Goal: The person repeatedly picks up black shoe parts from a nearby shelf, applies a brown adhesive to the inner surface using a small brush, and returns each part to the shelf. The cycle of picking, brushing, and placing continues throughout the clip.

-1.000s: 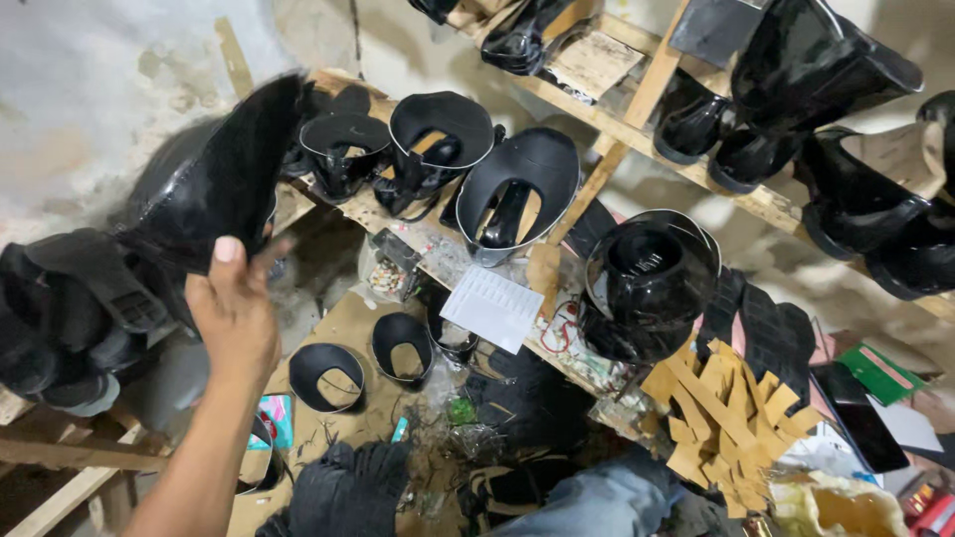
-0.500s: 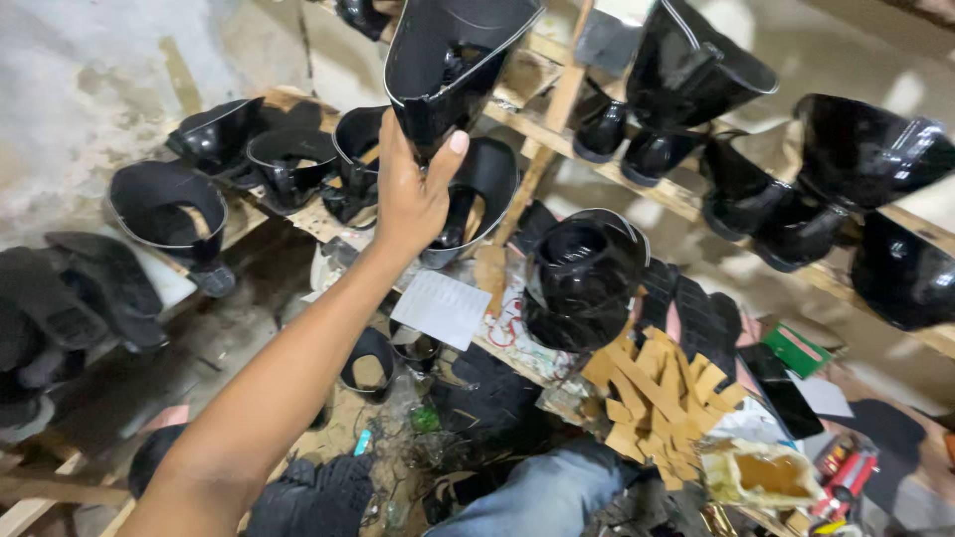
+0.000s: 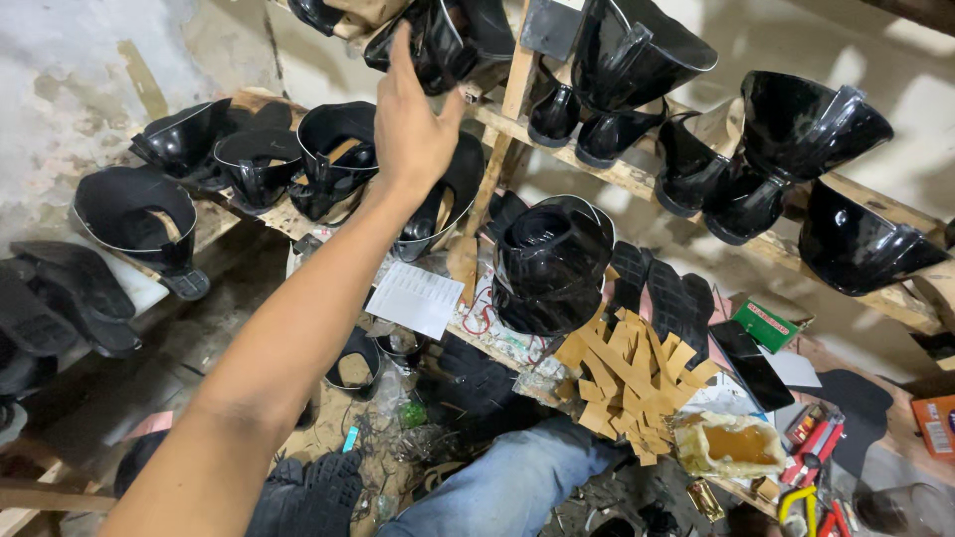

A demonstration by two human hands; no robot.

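We reach up with left hand (image 3: 410, 127), fingers spread, fingertips touching glossy black boot upper (image 3: 438, 40) at upper wooden rack (image 3: 637, 179), near left end. Nothing clamped yet. Right hand out of view. Placing step, we judge; next needs steady seating on rail.

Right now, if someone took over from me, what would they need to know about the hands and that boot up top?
Left hand: raised to the top shelf, fingers spread and resting against a glossy black boot; no closed grasp shows.
Right hand: out of view.
Things: more black boots line the lower shelf; a paper sheet and card strips lie below.
Done: the boot sits on the top shelf among the others.
Left: the hand is not yet clear of it.
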